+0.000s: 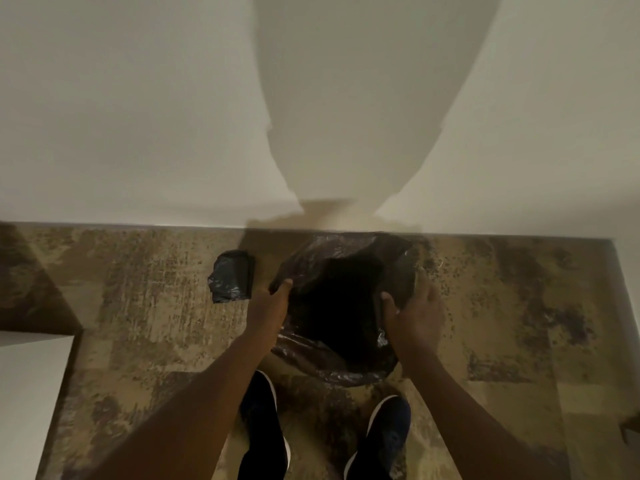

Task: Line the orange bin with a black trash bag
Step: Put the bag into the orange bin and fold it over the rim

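Note:
A black trash bag (332,362) is spread over the mouth of the bin on the floor against the wall, its plastic folded down over the rim all round. The bin's orange body is hidden under the bag. The dark opening gapes in the middle. My left hand (272,306) grips the bag's edge at the left side of the rim. My right hand (415,313) holds the plastic at the right side, thumb inside the opening and fingers outside.
A folded pack of black bags (231,276) lies on the mottled brown floor left of the bin. A pale wall (138,133) rises directly behind. My two dark shoes (263,427) stand just in front of the bin. A white surface edge shows at the left.

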